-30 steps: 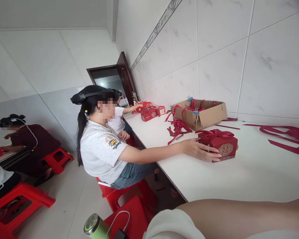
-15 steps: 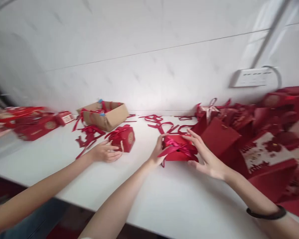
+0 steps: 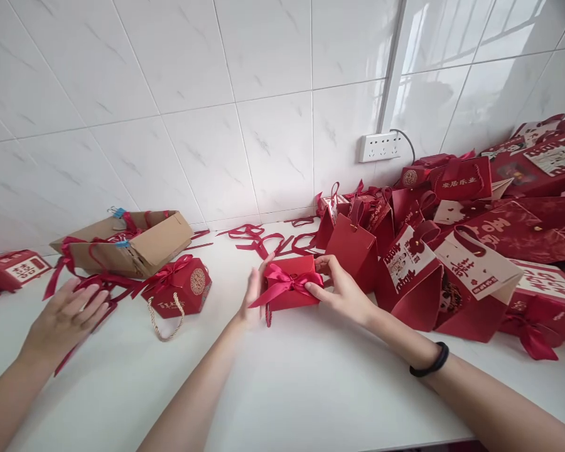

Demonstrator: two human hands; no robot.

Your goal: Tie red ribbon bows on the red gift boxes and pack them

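A small red gift box (image 3: 295,285) with a pink-red ribbon bow stands on the white counter (image 3: 282,383) in front of me. My left hand (image 3: 253,295) presses flat against its left side, fingers stretched upward. My right hand (image 3: 341,290) grips its right side, with the fingers reaching the bow. A black band circles my right wrist. Another person's hand (image 3: 66,317) hovers open at the left, just apart from a hexagonal red gift box (image 3: 183,285) with a rope handle.
A cardboard box (image 3: 136,243) with ribbons and clips sits at the back left. Loose red ribbons (image 3: 258,238) lie along the wall. Several red gift bags (image 3: 452,263) crowd the right side. A wall socket (image 3: 380,145) hangs above them.
My view swung right from the seated co-worker to the counter. Both my hands came onto the bowed box. The other person's hand let go of the hexagonal box and drew back left.
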